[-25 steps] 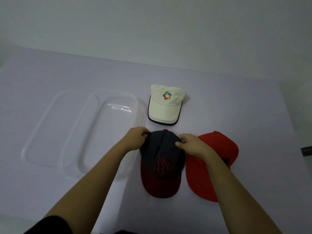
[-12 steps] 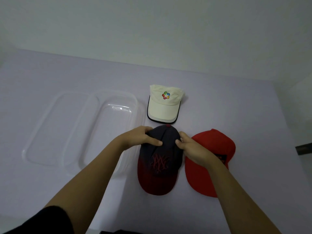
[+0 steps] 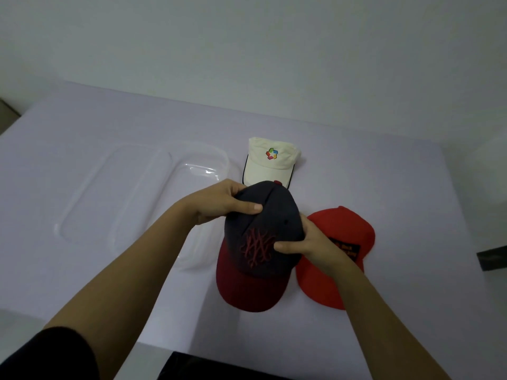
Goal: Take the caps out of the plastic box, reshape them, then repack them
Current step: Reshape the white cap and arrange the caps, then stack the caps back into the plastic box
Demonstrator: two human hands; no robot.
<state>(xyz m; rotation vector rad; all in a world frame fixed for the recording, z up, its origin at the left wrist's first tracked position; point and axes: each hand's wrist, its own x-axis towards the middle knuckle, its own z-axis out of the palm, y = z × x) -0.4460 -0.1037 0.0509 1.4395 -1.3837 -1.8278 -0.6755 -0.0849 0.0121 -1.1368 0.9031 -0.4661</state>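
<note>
A dark navy cap (image 3: 263,242) with a maroon brim and red embroidery is held just above the table, brim toward me. My left hand (image 3: 222,202) grips the left side of its crown, thumb across the top. My right hand (image 3: 304,241) clasps the crown's right side, thumb on the embroidery. A red cap (image 3: 344,231) lies on the table just right of it, partly hidden by my right hand. A cream cap (image 3: 270,163) with a coloured logo lies behind. The clear plastic box (image 3: 170,193) stands empty to the left.
The box's clear lid (image 3: 109,187) lies flat against the left side of the box. A pale wall rises behind the white table (image 3: 397,171). A dark object (image 3: 492,257) shows past the table's right edge. The table's front edge is close to my body.
Both hands have lifted the navy cap off the table and slid round its crown; my right thumb now presses on the embroidery. The view has shifted slightly.
</note>
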